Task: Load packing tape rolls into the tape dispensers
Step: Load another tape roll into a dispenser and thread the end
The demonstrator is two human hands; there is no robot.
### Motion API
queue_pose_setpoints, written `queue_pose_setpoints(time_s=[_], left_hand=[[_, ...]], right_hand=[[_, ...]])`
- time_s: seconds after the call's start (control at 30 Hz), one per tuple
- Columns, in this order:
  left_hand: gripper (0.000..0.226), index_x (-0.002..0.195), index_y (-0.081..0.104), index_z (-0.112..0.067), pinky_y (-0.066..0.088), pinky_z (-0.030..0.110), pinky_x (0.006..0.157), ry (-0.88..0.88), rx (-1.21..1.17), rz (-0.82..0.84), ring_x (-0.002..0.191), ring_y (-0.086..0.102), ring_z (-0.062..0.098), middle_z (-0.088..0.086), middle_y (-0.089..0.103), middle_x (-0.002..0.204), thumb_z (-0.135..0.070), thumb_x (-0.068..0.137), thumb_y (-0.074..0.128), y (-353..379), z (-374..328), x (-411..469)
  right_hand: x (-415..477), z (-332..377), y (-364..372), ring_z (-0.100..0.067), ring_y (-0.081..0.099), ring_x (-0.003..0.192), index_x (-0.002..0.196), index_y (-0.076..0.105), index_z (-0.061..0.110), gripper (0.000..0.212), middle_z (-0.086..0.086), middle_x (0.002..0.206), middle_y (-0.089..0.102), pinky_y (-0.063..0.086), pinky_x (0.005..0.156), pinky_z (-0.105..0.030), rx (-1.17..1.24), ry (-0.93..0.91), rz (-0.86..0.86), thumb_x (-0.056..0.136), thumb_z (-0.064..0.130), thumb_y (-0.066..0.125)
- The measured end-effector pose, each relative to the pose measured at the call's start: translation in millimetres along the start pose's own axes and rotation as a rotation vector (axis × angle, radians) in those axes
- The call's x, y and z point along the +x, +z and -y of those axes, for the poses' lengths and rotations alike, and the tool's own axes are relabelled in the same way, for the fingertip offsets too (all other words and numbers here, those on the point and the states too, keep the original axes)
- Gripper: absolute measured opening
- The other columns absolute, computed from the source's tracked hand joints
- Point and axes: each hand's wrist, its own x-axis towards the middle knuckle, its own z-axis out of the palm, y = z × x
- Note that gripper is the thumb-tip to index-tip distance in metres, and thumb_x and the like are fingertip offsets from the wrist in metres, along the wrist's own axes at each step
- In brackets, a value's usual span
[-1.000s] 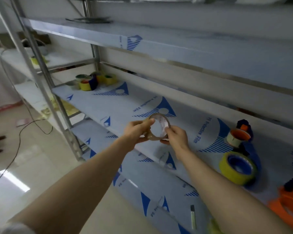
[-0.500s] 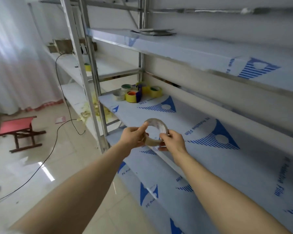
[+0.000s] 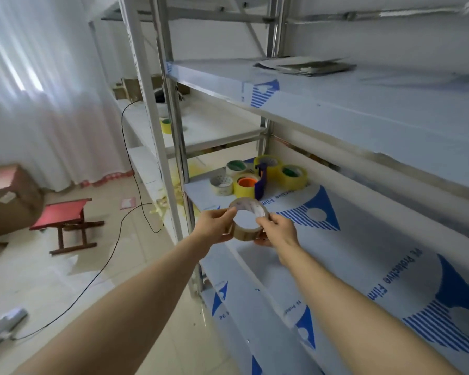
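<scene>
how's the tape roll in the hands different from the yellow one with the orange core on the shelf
The held tape roll is clear-brownish, gripped by the left hand and right hand, hollow centre open. The yellow roll rests on the shelf, an orange core filling it. Both are ring-shaped rolls.

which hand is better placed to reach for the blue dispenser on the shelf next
Probably the right hand. It grips the tape roll on the side nearer the blue dispenser, which stands just beyond it among the yellow rolls. The left hand already grips the roll's other side and could steady it alone.
</scene>
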Motion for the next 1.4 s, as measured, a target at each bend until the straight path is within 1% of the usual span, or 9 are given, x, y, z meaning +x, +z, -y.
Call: queue_pose_setpoints(time_s=[0.2, 0.4, 0.6, 0.73, 0.83, 0.97, 1.1, 1.2, 1.4], left_hand=[[0.042, 0.106, 0.061, -0.002, 0.053, 0.034, 0.082, -0.036, 0.085, -0.028, 0.086, 0.061, 0.020, 0.007, 0.062, 0.094, -0.041, 0.092, 0.052, -11.0, -6.4, 72.7], [0.028, 0.101, 0.061, -0.002, 0.051, 0.031, 0.074, -0.016, 0.145, 0.012, 0.075, 0.058, 0.016, 0.005, 0.061, 0.082, -0.028, 0.094, 0.053, -18.8, -21.0, 146.8], [0.024, 0.070, 0.057, -0.012, 0.052, 0.037, 0.081, 0.053, 0.277, 0.151, 0.082, 0.058, 0.025, 0.015, 0.061, 0.088, -0.015, 0.093, 0.052, -26.9, -40.1, 213.0], [0.017, 0.091, 0.065, -0.003, 0.053, 0.040, 0.083, 0.088, 0.342, 0.230, 0.080, 0.058, 0.024, 0.015, 0.063, 0.087, -0.015, 0.093, 0.053, -41.5, -51.6, 253.5], [0.015, 0.082, 0.062, -0.010, 0.054, 0.043, 0.083, 0.103, 0.410, 0.293, 0.082, 0.060, 0.025, 0.013, 0.063, 0.085, -0.014, 0.093, 0.052, -48.9, -57.6, 276.6], [0.019, 0.105, 0.064, -0.007, 0.055, 0.043, 0.088, 0.101, 0.451, 0.353, 0.089, 0.063, 0.025, 0.009, 0.064, 0.086, -0.014, 0.092, 0.052, -49.3, -61.0, 295.0], [0.019, 0.102, 0.065, -0.005, 0.053, 0.041, 0.091, 0.094, 0.472, 0.358, 0.098, 0.064, 0.025, 0.013, 0.066, 0.098, -0.017, 0.091, 0.054, -42.4, -60.8, 303.8], [0.022, 0.104, 0.064, -0.004, 0.053, 0.041, 0.091, 0.094, 0.456, 0.351, 0.099, 0.063, 0.027, 0.017, 0.066, 0.104, -0.018, 0.091, 0.055, -35.3, -61.9, 307.4], [0.016, 0.074, 0.060, -0.012, 0.053, 0.038, 0.082, 0.174, 0.512, 0.357, 0.086, 0.060, 0.027, 0.018, 0.065, 0.094, -0.014, 0.088, 0.054, -18.9, -71.8, 313.2]], right_hand=[[66.6, 0.0, 15.9, -0.024, 0.068, 0.075, 0.110, 0.062, 0.005, 0.028, -0.014, 0.108, 0.065, 0.061, 0.067, -0.040, -0.002, 0.073, -0.162, 0.086, 0.020, 0.061], [116.2, 8.1, 5.2, -0.031, 0.066, 0.077, 0.098, 0.055, 0.004, 0.012, -0.015, 0.097, 0.061, 0.058, 0.074, -0.039, 0.101, 0.138, -0.410, 0.092, 0.014, 0.054], [167.0, 2.4, 11.7, -0.032, 0.067, 0.083, 0.115, 0.054, -0.004, 0.029, -0.021, 0.110, 0.064, 0.058, 0.078, -0.042, 0.003, 0.238, -0.594, 0.090, 0.010, 0.054], [191.7, 1.4, 19.5, -0.033, 0.069, 0.085, 0.111, 0.057, -0.005, 0.028, -0.022, 0.104, 0.069, 0.057, 0.081, -0.046, -0.125, 0.303, -0.708, 0.090, 0.012, 0.051], [202.9, 2.0, 23.9, -0.034, 0.069, 0.090, 0.108, 0.059, -0.009, 0.028, -0.023, 0.104, 0.069, 0.057, 0.082, -0.045, -0.178, 0.346, -0.735, 0.089, 0.012, 0.053], [211.6, 1.7, 29.6, -0.034, 0.069, 0.090, 0.118, 0.054, -0.008, 0.034, -0.024, 0.109, 0.066, 0.057, 0.081, -0.043, -0.157, 0.383, -0.743, 0.092, 0.014, 0.056], [218.3, -1.7, 28.6, -0.035, 0.068, 0.091, 0.117, 0.054, -0.007, 0.041, -0.022, 0.113, 0.065, 0.056, 0.084, -0.044, -0.196, 0.393, -0.731, 0.092, 0.026, 0.057], [221.1, 1.4, 21.8, -0.038, 0.059, 0.106, 0.122, 0.051, -0.004, 0.055, -0.022, 0.123, 0.057, 0.050, 0.091, -0.044, -0.520, 0.419, -0.776, 0.093, 0.042, 0.046], [249.5, 17.3, 7.2, -0.034, 0.056, 0.109, 0.120, 0.057, 0.003, 0.034, -0.018, 0.120, 0.060, 0.047, 0.087, -0.043, -1.010, -0.056, -0.679, 0.096, 0.022, 0.043]])
